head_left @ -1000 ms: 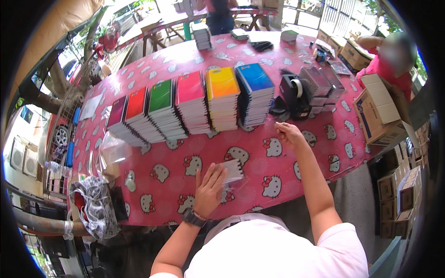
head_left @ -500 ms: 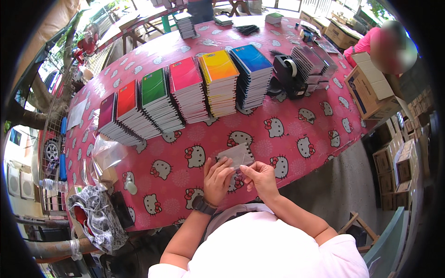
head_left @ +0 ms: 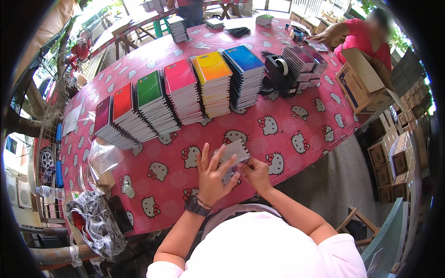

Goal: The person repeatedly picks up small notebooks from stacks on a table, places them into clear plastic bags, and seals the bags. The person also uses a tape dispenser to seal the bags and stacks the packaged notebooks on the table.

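Note:
A small spiral notebook (head_left: 237,149) with a pale grey-white face lies on the pink cartoon-cat tablecloth in front of me, its coil along the upper right edge. My left hand (head_left: 213,180), with a dark watch at the wrist, hovers at its left side with fingers spread. My right hand (head_left: 256,176) pinches the notebook's lower right edge; the fingertips are partly hidden. Beyond stand stacks of spiral notebooks: purple (head_left: 104,113), red (head_left: 123,102), green (head_left: 149,88), pink (head_left: 178,75), yellow (head_left: 212,67) and blue (head_left: 244,59).
Right of the stacks are a black tape dispenser (head_left: 281,76) and dark-covered notebooks (head_left: 299,59). A person (head_left: 359,39) reaches over the table behind an open cardboard box (head_left: 360,85). At left lie clear plastic (head_left: 104,157), a white bottle (head_left: 128,189) and a patterned bag (head_left: 99,224).
My left hand has lifted and spread its fingers off the notebook. My right hand has shifted slightly down along its edge. The person at right has stretched an arm over the table.

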Tool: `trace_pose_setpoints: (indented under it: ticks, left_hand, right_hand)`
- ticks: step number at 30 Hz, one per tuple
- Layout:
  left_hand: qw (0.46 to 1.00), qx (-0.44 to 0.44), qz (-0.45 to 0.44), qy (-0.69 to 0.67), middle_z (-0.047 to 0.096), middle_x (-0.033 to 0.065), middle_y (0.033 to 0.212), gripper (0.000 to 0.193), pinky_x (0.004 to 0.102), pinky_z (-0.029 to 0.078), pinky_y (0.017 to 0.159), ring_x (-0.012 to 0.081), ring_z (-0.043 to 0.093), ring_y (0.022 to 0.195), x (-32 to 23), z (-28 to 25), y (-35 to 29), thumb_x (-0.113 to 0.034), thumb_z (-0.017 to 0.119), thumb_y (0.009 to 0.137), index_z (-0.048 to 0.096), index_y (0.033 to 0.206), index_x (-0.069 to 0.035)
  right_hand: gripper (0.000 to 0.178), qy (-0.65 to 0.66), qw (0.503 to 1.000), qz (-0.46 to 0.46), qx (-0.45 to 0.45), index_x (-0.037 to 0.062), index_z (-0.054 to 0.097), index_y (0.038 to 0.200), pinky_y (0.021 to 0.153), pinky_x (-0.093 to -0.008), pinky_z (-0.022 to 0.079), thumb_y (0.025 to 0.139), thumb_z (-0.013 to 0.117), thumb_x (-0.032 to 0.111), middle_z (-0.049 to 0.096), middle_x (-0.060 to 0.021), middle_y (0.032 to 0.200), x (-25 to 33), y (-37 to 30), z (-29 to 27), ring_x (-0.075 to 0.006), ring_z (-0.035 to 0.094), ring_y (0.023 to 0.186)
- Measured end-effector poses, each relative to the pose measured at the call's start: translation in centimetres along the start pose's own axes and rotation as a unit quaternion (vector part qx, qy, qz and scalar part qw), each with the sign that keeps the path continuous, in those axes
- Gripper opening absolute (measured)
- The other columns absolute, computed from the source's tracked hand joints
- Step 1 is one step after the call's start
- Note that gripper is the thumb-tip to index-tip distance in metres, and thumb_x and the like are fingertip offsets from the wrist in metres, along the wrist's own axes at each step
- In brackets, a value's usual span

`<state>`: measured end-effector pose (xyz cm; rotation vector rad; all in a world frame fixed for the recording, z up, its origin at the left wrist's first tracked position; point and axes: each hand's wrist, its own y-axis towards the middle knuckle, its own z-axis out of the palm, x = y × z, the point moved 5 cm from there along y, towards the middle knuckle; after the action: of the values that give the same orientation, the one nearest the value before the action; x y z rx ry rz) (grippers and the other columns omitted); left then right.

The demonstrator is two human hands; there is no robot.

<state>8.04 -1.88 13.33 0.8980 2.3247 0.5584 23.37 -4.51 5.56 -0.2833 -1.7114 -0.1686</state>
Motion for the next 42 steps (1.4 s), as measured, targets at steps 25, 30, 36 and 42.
trace_pose_setpoints:
  ticks: [25,30,36,42]
  left_hand:
    - [0.883,0.030,-0.217,-0.416,0.048,0.0085,0.120,0.086,0.0312,0.040,0.095,0.0185,0.050,0.107,3.6,7.1,2.6,-0.017,0.086,0.061,0.033,0.129,-0.007]
    - [0.836,-0.113,-0.185,-0.504,0.041,0.0103,0.132,0.099,0.0374,0.033,0.104,0.0200,0.039,0.124,2.5,3.6,4.6,-0.017,0.085,0.061,0.025,0.139,-0.011]
    - [0.884,-0.086,-0.198,-0.415,0.036,0.0145,0.131,0.114,0.0409,0.034,0.104,0.0256,0.039,0.123,2.6,11.1,1.0,-0.012,0.086,0.057,0.011,0.142,-0.007]
    - [0.871,-0.088,-0.232,-0.423,0.035,0.0154,0.135,0.106,0.0430,0.032,0.105,0.0268,0.040,0.123,1.6,7.9,1.1,-0.016,0.087,0.057,0.018,0.137,-0.006]
  right_hand:
    - [0.063,-0.005,0.908,-0.177,0.381,0.0077,0.045,0.132,0.098,-0.0296,0.038,0.074,0.068,0.002,0.047,-0.0087,0.131,6.3,9.7,-4.6,-0.0168,0.045,0.120]
    - [0.081,0.080,0.943,-0.158,0.283,0.0091,0.036,0.138,0.105,-0.0393,0.030,0.072,0.079,0.023,0.041,-0.0120,0.138,7.8,10.0,-8.5,-0.0243,0.036,0.129]
    - [0.099,-0.112,0.945,-0.189,0.241,0.0012,0.027,0.141,0.105,-0.0397,0.031,0.064,0.083,0.029,0.040,-0.0195,0.138,0.7,9.1,-5.2,-0.0333,0.038,0.126]
    - [0.083,-0.086,0.939,-0.222,0.249,0.0035,0.036,0.135,0.101,-0.0359,0.036,0.070,0.079,0.032,0.044,-0.0184,0.132,2.9,8.1,-6.2,-0.0272,0.043,0.122]
